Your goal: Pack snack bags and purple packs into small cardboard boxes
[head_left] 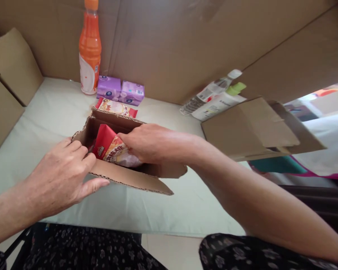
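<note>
In the head view an open cardboard box (132,179) stands in front of me with its flaps spread. My left hand (64,174) grips the left end of the box, fingers curled over its edge and thumb along the near flap. Inside the box, a red and white snack packet (115,150) with printed lettering leans at a tilt. My right hand (146,144) reaches into the box and grasps the packet's right side; its fingertips are hidden. Just behind the box lies another red and white packet (116,107), partly covered by the box's far edge.
An orange drink bottle (90,52) and two purple tissue packs (120,91) stand at the back. To the right are a clear bottle (210,92), a white bottle with a green cap (218,107) and a cardboard box (242,125). More cardboard boxes (14,67) stand at the left.
</note>
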Demonstrator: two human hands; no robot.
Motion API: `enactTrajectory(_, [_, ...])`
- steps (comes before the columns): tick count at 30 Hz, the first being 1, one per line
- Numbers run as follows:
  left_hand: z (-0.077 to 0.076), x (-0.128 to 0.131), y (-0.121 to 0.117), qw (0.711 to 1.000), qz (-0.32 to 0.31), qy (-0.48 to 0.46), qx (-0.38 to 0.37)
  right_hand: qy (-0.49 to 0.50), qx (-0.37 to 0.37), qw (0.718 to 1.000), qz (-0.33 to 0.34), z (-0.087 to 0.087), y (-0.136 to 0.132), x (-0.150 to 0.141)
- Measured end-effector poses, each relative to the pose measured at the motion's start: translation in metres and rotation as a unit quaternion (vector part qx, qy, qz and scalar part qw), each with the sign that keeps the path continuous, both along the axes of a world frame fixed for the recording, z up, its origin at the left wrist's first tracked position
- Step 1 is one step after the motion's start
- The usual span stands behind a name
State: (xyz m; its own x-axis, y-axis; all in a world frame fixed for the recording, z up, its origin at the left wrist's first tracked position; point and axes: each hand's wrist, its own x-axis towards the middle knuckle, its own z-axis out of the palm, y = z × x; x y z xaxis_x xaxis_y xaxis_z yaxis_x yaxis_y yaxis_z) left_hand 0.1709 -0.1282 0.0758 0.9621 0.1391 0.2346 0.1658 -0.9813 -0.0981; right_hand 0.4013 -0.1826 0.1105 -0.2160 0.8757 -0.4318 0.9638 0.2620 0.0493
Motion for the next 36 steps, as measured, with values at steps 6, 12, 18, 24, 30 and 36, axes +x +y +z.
enactTrajectory(6, [0.001, 0.004, 0.003, 1.000, -0.008, -0.003, 0.000, -0.005, -0.113, 0.994, 0.000, -0.022, 0.027, -0.014])
enactTrajectory(12, [-0.002, -0.009, 0.004, 0.990, -0.061, -0.122, -0.027, -0.020, 0.113, 0.992, -0.045, -0.016, 0.000, -0.018])
enactTrajectory(18, [-0.025, -0.022, 0.004, 0.956, 0.072, -0.263, -0.111, 0.107, -0.022, 0.993, -0.046, -0.022, -0.006, -0.005])
enactTrajectory(24, [-0.041, -0.014, 0.008, 0.938, 0.052, -0.259, -0.225, 0.257, 0.292, 0.915, -0.104, 0.002, -0.050, 0.016])
enactTrajectory(30, [-0.048, -0.016, 0.007, 0.931, 0.088, -0.269, -0.232, 0.347, 0.375, 0.836, -0.199, -0.048, -0.117, 0.032])
enactTrajectory(36, [-0.067, -0.005, -0.001, 0.887, 0.223, -0.307, -0.264, 0.352, 0.490, 0.762, -0.235, -0.096, -0.117, 0.023])
